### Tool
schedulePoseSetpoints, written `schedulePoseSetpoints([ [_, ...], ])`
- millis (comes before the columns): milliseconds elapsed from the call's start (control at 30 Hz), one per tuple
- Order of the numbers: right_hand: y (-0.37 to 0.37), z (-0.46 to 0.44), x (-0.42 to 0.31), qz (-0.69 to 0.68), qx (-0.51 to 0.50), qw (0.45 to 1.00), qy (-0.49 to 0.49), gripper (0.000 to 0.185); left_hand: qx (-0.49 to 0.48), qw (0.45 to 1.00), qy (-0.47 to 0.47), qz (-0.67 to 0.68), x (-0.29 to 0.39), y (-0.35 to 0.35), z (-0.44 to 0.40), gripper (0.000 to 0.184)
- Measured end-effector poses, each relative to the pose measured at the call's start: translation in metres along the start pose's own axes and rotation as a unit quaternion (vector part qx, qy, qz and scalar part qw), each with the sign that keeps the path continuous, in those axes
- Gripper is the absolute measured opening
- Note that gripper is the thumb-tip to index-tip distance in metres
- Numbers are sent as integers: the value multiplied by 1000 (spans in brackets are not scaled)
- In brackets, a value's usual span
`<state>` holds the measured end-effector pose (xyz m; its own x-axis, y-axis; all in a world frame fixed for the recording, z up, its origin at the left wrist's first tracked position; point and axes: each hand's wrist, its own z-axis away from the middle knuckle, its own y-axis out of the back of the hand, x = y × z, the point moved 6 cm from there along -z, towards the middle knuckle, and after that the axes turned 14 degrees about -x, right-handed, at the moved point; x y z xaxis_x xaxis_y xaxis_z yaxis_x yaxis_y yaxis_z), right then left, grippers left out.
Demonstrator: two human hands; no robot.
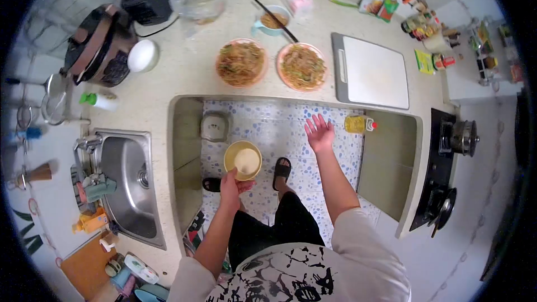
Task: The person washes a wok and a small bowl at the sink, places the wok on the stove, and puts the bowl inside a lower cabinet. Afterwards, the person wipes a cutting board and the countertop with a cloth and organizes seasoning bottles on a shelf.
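Note:
My left hand grips the near rim of a yellow bowl, held in front of me above the floor. Something pale shows inside the bowl; I cannot make out what it is. My right hand is raised palm up, fingers spread, with nothing in it. Ahead on the counter are two pink-rimmed plates of noodles with vegetables, a left plate and a right plate. Behind them stands a light blue cup with brown food inside. Dark chopsticks lie across it, reaching toward the right plate.
A white cutting board lies right of the plates. The steel sink is on my left, the black stove with a pot on my right. An oil bottle stands on the floor. A cooker and white bowl stand back left.

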<state>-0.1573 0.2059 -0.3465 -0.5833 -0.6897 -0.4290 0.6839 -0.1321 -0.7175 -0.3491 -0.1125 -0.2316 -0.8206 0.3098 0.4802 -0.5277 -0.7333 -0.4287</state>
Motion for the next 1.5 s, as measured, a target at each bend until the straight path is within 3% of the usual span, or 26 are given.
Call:
schedulePoseSetpoints([
  [133, -19, -45, -21, -164, -23, 986, 24, 64, 4, 1000, 4, -11, -29, -44, -38, 46],
  [367, -39, -92, -38, -254, -130, 955, 83, 62, 26, 999, -15, -29, -37, -87, -75, 46],
  [467, -23, -104, -34, -357, -290, 887, 31, 60, 31, 999, -7, -38, -34, -93, -87, 46],
  [567, -1, -93, -26, -243, -430, 868, 47, 57, 37, 998, -32, -33, -37, -89, -100, 44],
  [600, -2, -70, -31, -203, -220, 953, 34, 53, 37, 998, -25, -33, -40, -88, -104, 43],
  [633, -3, -25, -38, -153, 2, 988, 20, 49, 36, 999, -18, -33, -40, -88, -108, 42],
  [700, 55, 19, -43, -122, 10, 992, -10, 43, 31, 999, -11, -39, -43, -87, -115, 39],
  [767, 89, 68, -69, 0, -54, 999, -1, 38, 22, 999, -5, -47, -51, -85, -124, 36],
  [800, 162, 82, -82, 40, -33, 999, 11, 34, 16, 998, -6, -53, -55, -85, -129, 35],
  [833, 163, 112, -102, 133, 95, 984, 69, 30, 10, 998, -7, -60, -58, -84, -135, 34],
  [867, 179, 128, -117, 205, 145, 967, 46, 24, 3, 998, -8, -67, -61, -85, -141, 33],
  [933, 212, 156, -159, 378, 223, 897, 54, 12, -1, 996, -14, -84, -65, -90, -152, 33],
  [1000, 254, 167, -179, 424, 300, 848, 106, 16, -12, 996, -15, -93, -72, -93, -164, 34],
  [1100, 252, 171, -183, 590, 318, 708, 224, 22, -33, 995, -8, -97, -84, -97, -184, 34],
  [1200, 114, 175, -150, 836, 308, 313, 329, 27, -43, 993, -8, -111, -83, -117, -191, 34],
  [1267, 106, 145, -111, 797, 158, 496, 307, 22, -52, 991, -21, -122, -84, -127, -195, 35],
  [1333, 104, 107, -56, 610, 119, 777, 99, 19, -68, 986, -17, -152, -89, -134, -205, 35],
  [1400, 86, 72, -22, 591, 37, 800, 92, 19, -82, 981, -10, -177, -96, -137, -216, 36],
  [1500, 84, 41, -1, 529, 35, 848, 5, 24, -93, 970, 12, -224, -103, -141, -228, 43],
])
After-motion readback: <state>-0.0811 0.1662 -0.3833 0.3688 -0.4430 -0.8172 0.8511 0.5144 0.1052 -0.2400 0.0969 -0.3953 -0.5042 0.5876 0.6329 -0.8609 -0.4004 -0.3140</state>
